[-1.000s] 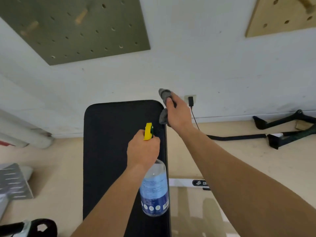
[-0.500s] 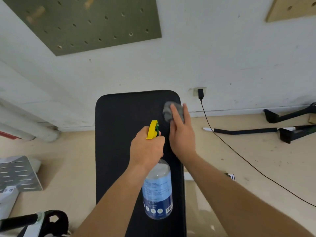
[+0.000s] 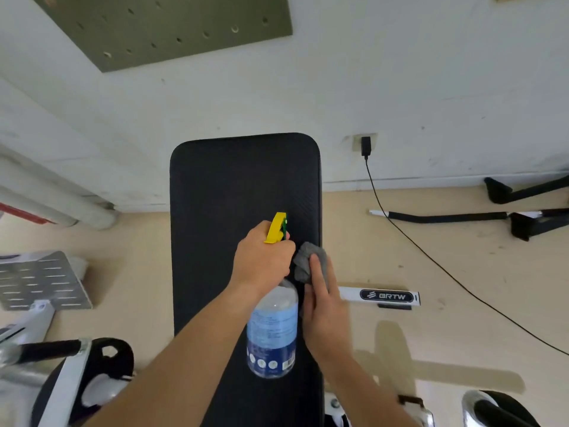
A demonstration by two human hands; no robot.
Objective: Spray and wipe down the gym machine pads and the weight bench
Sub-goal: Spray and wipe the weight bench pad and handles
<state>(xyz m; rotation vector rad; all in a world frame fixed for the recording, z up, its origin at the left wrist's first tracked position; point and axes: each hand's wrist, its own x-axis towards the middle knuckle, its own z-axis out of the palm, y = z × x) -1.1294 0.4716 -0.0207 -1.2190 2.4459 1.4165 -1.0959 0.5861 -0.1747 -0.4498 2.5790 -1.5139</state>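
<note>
The black padded weight bench (image 3: 228, 192) runs from the wall toward me. My left hand (image 3: 261, 260) grips the neck of a clear spray bottle (image 3: 272, 331) with a yellow trigger head, held over the bench's right half with the nozzle pointing away from me. My right hand (image 3: 323, 300) presses a crumpled grey cloth (image 3: 308, 263) with straight fingers against the bench's right edge, just right of the bottle's head. Part of the cloth is hidden under my fingers.
A black cable (image 3: 431, 260) runs from a wall plug (image 3: 365, 146) across the floor at right. A white BRTW frame foot (image 3: 388, 295) sticks out right of the bench. Black machine bars (image 3: 523, 192) lie far right; a perforated metal plate (image 3: 40, 278) and white machine frame sit left.
My right hand has slid the cloth along the bench's right edge from the far end toward me. The left hand keeps the bottle over the bench. My view has tilted down.
</note>
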